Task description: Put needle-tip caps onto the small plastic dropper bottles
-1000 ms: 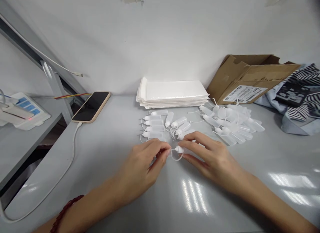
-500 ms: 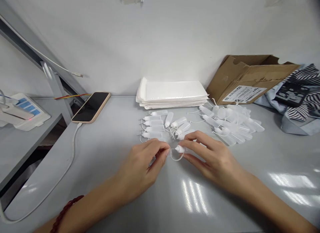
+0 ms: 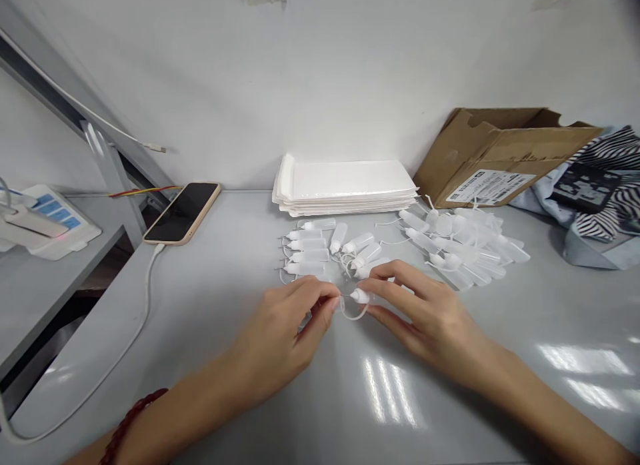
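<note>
My right hand (image 3: pixel 425 312) holds a small translucent bottle (image 3: pixel 360 296) by its body, with its white neck and thin needle tip pointing left. A thin clear strap loops below the neck toward my left hand (image 3: pixel 303 322), whose thumb and index finger are pinched at the strap's end beside the tip. Just beyond my hands lie several similar bottles (image 3: pixel 310 256), some lined up in a column on the left, others at angles. A looser pile of bottles (image 3: pixel 470 245) lies to the right, behind my right hand.
A stack of white padded envelopes (image 3: pixel 350 185) lies against the wall. Right of it stands an open cardboard box (image 3: pixel 500 158), beside striped cloth (image 3: pixel 610 185). A phone (image 3: pixel 184 212) with a white cable (image 3: pixel 145 305) is on the left of the grey table (image 3: pixel 210 278).
</note>
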A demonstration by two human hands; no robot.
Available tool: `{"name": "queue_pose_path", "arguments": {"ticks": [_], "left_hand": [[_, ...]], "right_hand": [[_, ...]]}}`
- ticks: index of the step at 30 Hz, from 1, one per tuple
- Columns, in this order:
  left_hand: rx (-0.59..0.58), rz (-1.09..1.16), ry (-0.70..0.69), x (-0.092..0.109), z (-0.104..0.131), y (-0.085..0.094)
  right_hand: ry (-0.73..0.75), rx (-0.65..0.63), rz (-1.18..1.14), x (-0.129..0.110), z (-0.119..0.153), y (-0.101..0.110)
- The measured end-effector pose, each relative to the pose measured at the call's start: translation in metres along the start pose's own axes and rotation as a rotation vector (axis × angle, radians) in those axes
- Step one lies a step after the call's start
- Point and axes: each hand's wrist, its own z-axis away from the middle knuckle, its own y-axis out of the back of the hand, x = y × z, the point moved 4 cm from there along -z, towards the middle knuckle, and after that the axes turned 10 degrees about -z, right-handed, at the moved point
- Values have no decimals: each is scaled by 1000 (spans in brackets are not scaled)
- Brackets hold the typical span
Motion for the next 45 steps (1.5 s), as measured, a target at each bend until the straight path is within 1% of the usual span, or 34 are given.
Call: {"name": "queue_pose_path", "arguments": {"ticks": [5, 10, 21, 24, 30, 34, 39, 42, 45], "left_hand": [[38, -5, -27, 0, 0, -1], [28, 0, -12, 0, -1, -1], [40, -7, -36, -1, -1, -2], [47, -59, -76, -2, 0, -3], [69, -215, -223, 0, 3, -7], [97, -257, -278, -1, 4, -9], [114, -237, -292, 1, 5, -10], [107, -211, -280, 2, 5, -9], [133, -221, -302, 2, 6, -9]], "right_hand": [[22, 11, -7, 0, 0, 0], [22, 1, -7, 1, 1, -1], [39, 0, 10, 0, 1, 0], [42, -17, 20, 0, 1, -1], [32, -46, 24, -2, 0, -3], [40, -49, 41, -3, 0, -5], [69, -52, 118, -6, 2, -9], [85, -22, 129, -7, 3, -9], [104, 17, 121, -8, 3, -10]]}}
